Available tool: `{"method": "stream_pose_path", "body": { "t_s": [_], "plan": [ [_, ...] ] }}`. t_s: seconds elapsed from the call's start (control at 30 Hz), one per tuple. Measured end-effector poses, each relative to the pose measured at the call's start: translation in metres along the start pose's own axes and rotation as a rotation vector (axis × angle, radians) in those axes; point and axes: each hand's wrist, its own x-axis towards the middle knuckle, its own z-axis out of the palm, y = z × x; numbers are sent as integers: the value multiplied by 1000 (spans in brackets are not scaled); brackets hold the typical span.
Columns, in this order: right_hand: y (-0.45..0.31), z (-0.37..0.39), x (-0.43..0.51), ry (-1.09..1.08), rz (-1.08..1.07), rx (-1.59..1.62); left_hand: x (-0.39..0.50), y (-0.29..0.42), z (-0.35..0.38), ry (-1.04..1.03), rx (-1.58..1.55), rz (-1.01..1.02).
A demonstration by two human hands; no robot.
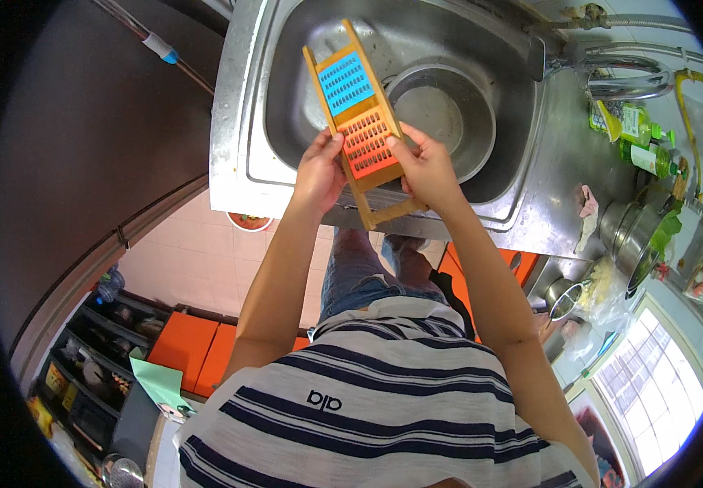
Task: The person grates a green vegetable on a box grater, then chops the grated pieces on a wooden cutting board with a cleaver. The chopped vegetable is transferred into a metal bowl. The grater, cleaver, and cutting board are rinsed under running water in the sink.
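Both hands hold a wooden-framed grater (365,172) over the near edge of a stainless steel sink (302,91). Its face is towards me, showing a blue grating plate (346,83) at the far end and an orange-red one (367,143) nearer. My left hand (320,174) grips the left rail, thumb on the frame beside the orange-red plate. On the right rail, my right hand (429,168) has its thumb at that plate's edge; its other fingers are partly hidden behind the frame. A round metal basin (490,131) sits in the sink, just beyond my right hand.
A chrome faucet (629,79) stands right of the sink, near green bottles (647,158). Metal pots (626,229) and a pink cloth (587,210) are on the right counter. A bowl of red food (249,222) is below the sink's left front edge. Dark shelves (92,366) stand lower left.
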Motion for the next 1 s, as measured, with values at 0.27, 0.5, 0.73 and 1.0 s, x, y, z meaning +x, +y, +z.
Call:
{"method": "stream_pose_path", "body": {
  "t_s": [0.27,0.5,0.73,1.0],
  "plan": [
    [172,-93,138,568,-68,-187,-10,22,15,128,410,9],
    [175,-37,168,-14,314,1382,-14,27,22,218,590,85],
    [-45,-17,27,-81,43,709,-14,35,36,142,680,174],
    [3,-63,15,245,-168,160,-41,42,83,151,1178,531]
  ]
}}
